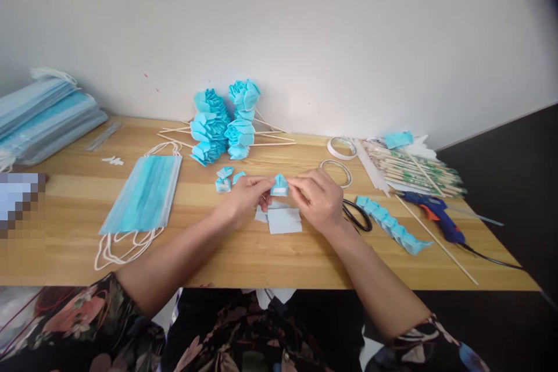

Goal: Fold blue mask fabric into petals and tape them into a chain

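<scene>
Between my two hands, above the wooden table, is a small folded blue piece of mask fabric (279,187) with a white strip across its lower part. My left hand (249,193) pinches its left side. The fingertips of my right hand (320,197) are closed on its right edge. Just beneath lie a few pale fabric squares (285,221). Left of my left hand sit several small folded blue pieces (224,185). Black-handled scissors (358,216) lie beside my right hand, partly hidden by it. A row of overlapping folded blue petals (392,225) lies further right.
Blue fabric flowers on sticks (209,128) stand at the back. Face masks (142,195) lie at left, with a larger mask stack (43,119) beyond. Tape rolls (342,148), a bundle of wooden sticks (414,168) and a corded blue glue gun (440,218) are at right.
</scene>
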The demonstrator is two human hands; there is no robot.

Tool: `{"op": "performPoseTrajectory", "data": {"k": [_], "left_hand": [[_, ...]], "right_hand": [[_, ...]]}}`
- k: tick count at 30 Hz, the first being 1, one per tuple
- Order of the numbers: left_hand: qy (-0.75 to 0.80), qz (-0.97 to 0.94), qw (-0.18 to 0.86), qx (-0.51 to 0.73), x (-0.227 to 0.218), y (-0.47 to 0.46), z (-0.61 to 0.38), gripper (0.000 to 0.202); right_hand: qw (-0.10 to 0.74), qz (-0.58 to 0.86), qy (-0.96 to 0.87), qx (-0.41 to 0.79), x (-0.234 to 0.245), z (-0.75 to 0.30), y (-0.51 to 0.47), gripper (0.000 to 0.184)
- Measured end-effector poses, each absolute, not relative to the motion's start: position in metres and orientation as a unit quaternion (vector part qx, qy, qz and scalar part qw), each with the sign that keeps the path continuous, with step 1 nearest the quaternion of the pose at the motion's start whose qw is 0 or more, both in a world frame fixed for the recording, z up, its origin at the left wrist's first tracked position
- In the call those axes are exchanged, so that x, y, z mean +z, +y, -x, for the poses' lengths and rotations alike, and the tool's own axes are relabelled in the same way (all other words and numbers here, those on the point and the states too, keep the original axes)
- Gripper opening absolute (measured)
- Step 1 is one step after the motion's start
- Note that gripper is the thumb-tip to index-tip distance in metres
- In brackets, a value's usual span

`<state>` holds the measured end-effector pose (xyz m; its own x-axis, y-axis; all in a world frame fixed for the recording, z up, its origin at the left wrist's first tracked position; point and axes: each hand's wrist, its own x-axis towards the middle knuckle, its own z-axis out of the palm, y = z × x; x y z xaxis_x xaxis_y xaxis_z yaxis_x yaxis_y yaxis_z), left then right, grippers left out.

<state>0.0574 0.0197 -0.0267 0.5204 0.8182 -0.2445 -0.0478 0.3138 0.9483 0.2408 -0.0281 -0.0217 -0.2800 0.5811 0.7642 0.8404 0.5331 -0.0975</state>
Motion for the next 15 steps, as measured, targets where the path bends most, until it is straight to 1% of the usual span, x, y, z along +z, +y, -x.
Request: {"op": "performPoseTrajectory", "data": {"k": [4,11,15], "left_hand": [[0.39,-0.497,0.714,0.3,-0.0282,0.0192,-0.0593,0.036],[0.392,-0.496,0.714,0.3,-0.0263,0.0185,-0.0594,0.035],[0.386,-0.503,0.714,0.298,-0.0262,0.019,-0.0587,0.036]], "right_hand": [[0.374,0.457,-0.782,-0.197,-0.0209,-0.2411,-0.0297,0.016],[0.362,0.455,-0.788,-0.202,-0.022,-0.2414,-0.0281,0.017],[0.369,0.449,-0.787,-0.206,-0.0211,-0.2409,-0.0284,0.017]]}}
